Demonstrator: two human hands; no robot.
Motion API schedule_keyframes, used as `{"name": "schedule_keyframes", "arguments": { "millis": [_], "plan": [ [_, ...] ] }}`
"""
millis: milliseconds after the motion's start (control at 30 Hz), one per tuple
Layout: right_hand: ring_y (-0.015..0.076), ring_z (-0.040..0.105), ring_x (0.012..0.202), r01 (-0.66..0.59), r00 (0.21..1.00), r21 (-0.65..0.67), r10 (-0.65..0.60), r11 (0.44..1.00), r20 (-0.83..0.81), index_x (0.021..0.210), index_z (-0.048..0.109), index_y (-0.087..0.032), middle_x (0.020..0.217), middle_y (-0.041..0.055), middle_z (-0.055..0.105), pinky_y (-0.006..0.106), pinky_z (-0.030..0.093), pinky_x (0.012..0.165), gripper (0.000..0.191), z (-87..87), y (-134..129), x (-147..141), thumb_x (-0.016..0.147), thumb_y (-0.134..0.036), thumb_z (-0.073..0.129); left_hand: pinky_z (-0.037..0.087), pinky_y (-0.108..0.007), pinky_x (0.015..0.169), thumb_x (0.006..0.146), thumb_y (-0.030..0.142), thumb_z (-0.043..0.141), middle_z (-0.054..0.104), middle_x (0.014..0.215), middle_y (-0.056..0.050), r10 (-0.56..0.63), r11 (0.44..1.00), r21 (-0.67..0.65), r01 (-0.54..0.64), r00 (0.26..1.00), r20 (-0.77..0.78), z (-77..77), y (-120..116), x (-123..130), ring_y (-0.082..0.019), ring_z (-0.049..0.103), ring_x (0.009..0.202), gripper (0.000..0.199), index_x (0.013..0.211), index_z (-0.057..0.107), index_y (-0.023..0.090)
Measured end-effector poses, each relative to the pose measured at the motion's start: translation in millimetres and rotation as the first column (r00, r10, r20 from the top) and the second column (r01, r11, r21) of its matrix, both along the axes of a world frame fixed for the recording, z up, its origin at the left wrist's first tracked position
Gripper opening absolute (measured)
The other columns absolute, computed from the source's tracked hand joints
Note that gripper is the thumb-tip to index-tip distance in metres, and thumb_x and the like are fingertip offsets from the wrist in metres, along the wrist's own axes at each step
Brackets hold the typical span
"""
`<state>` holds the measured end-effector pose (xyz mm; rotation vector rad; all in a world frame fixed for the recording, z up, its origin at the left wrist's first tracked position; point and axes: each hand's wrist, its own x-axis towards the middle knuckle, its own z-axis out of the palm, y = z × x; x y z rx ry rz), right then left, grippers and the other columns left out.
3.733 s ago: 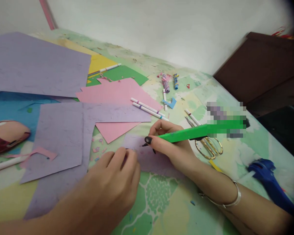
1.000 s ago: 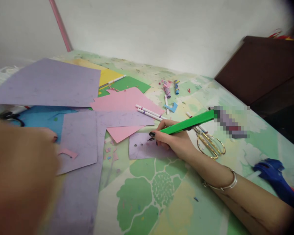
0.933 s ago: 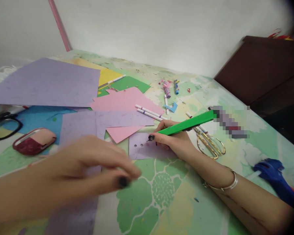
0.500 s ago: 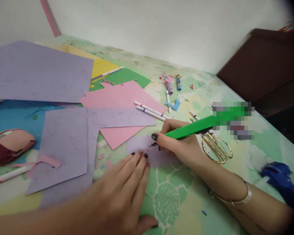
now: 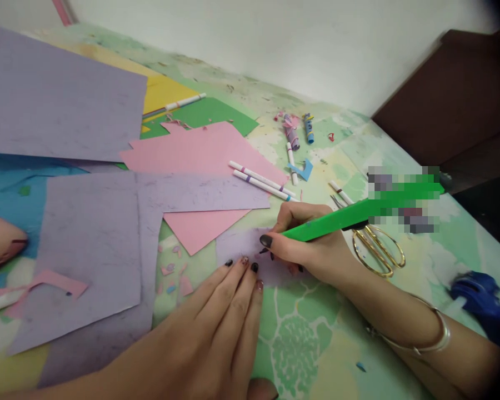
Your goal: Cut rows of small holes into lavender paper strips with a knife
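In the head view, my left hand (image 5: 216, 311) lies flat, its fingertips resting on the near edge of a small purple paper piece (image 5: 233, 239). Writing-style, my right hand (image 5: 308, 244) grips a thick green pen (image 5: 337, 219), whose dark tip is down at that paper. The pen's far end slants up to the right, and part of the area around it is pixelated. My right palm and fingers cover much of the small paper. Just beyond the right hand lie gold-handled scissors (image 5: 379, 253), partly hidden by the wrist and the pen.
Large purple sheets (image 5: 95, 239) spread across the left, with pink card (image 5: 208, 150) and green card (image 5: 229, 114) behind. White markers (image 5: 262, 183), small decorated paper rolls (image 5: 291, 133) and paper scraps (image 5: 185, 283) are scattered about. A blue tool (image 5: 475, 294) sits at right.
The camera view has shifted slightly, moving the sheets at left further left. My left fingertips are a little closer to the right hand. The green pen stays in my right hand at the paper.
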<state>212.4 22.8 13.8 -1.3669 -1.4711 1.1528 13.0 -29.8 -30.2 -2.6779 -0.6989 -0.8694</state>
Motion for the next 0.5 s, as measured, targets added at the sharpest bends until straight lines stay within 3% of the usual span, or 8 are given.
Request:
{"name": "schedule_keyframes", "arguments": {
  "millis": [267,400,500],
  "plan": [
    [0.0056,0.042,0.036,-0.009,1.0,-0.012,0.009,1.0,0.018,0.055,0.049,-0.02,0.044,-0.0064,0.051,0.018,0.03,0.033,0.036,1.0,1.0,0.6,0.07,-0.026,0.081,0.032,-0.04,0.119,0.103,0.038,0.036,0.073,0.117,-0.019,-0.035,0.998,0.057,0.033,0.999,0.041,0.4,2.7,-0.1,-0.029,0.065,0.118,0.05,0.116,0.066,0.0],
    [0.0057,0.042,0.038,-0.006,1.0,-0.013,0.007,1.0,0.03,0.055,0.049,-0.02,0.045,-0.0061,0.051,0.019,0.029,0.034,0.035,1.3,1.1,0.7,0.069,-0.026,0.081,0.035,-0.039,0.119,0.103,0.037,0.039,0.073,0.118,-0.017,0.021,0.999,-0.025,-0.021,1.0,0.014,2.1,-1.5,0.0,-0.027,0.064,0.119,0.047,0.116,0.067,0.001],
    [0.0055,0.04,0.041,-0.013,0.998,0.018,0.012,1.0,0.06,0.054,0.048,-0.02,0.047,-0.0059,0.05,0.019,0.028,0.037,0.034,0.7,1.9,1.1,0.07,-0.025,0.078,0.036,-0.039,0.118,0.103,0.038,0.038,0.074,0.117,-0.017,0.009,1.0,-0.008,-0.009,1.0,0.023,2.5,-1.2,0.6,-0.027,0.065,0.118,0.049,0.115,0.068,0.002]
  ]
}}
